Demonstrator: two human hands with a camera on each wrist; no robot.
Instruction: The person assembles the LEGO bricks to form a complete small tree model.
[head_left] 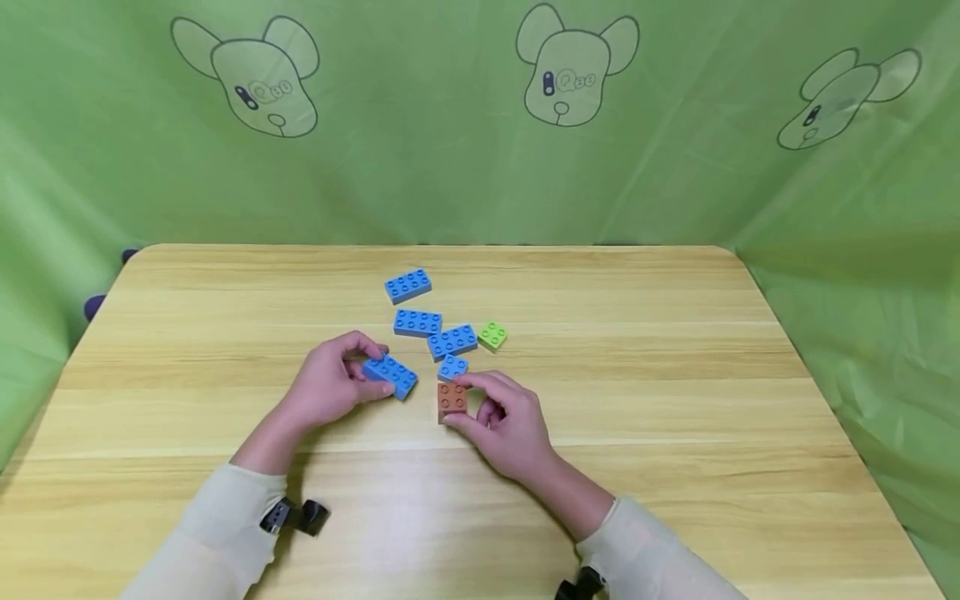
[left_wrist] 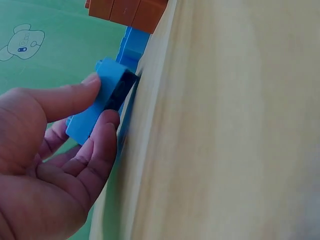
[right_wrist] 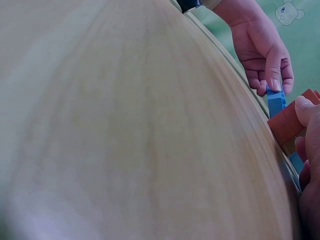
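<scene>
My left hand (head_left: 326,385) pinches a long blue brick (head_left: 392,377) between thumb and fingers. In the left wrist view this blue brick (left_wrist: 100,102) is tilted, its hollow underside partly showing. To the right, my right hand (head_left: 516,427) grips a brown stack of square bricks (head_left: 452,400) with thumb and index finger on opposite sides. Seams across the brown stack (right_wrist: 286,124) show in the right wrist view. Just behind it lies a small square blue brick (head_left: 452,367), overlapped by the stack and fingertips in the head view.
Farther back on the wooden table (head_left: 637,350) lie a long blue brick (head_left: 453,341), another blue brick (head_left: 417,322) close by it, and a third blue brick (head_left: 408,285) at the far end. A small green brick (head_left: 492,336) is to their right. A green curtain (head_left: 435,183) hangs behind the table.
</scene>
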